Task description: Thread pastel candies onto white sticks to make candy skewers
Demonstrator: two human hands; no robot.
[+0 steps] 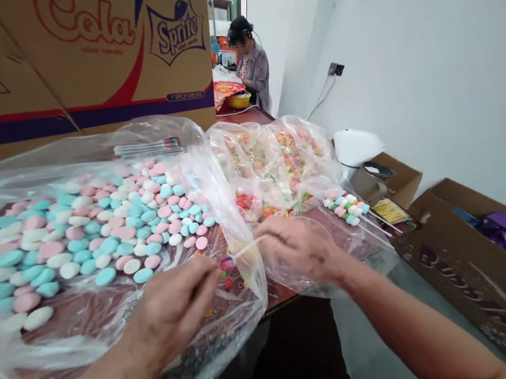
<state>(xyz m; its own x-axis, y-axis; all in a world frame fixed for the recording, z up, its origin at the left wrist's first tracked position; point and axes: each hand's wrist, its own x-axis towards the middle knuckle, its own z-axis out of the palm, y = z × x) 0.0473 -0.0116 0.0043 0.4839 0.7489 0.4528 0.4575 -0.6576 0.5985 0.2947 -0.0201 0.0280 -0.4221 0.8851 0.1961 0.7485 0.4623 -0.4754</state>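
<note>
My right hand [296, 247] is closed on a thin white stick [247, 248] that points left toward my other hand. My left hand [174, 301] is pinched, with a small pink and purple candy [226, 261] at its fingertips, by the stick's end. Whether the stick passes through the candy is too blurred to tell. Several small colourful ring-shaped candies [229, 282] lie on clear plastic just below the fingertips. Left of my hands, many pink, blue and white oval candies [99, 236] spread over an opened clear plastic bag [233, 217].
Finished-looking candy skewers [348, 206] with white sticks lie at the right. Bags of colourful candies [270, 149] stand behind my hands. A large cardboard box [75, 64] blocks the back left; an open box [483, 282] stands right. Another person [254, 67] works farther back.
</note>
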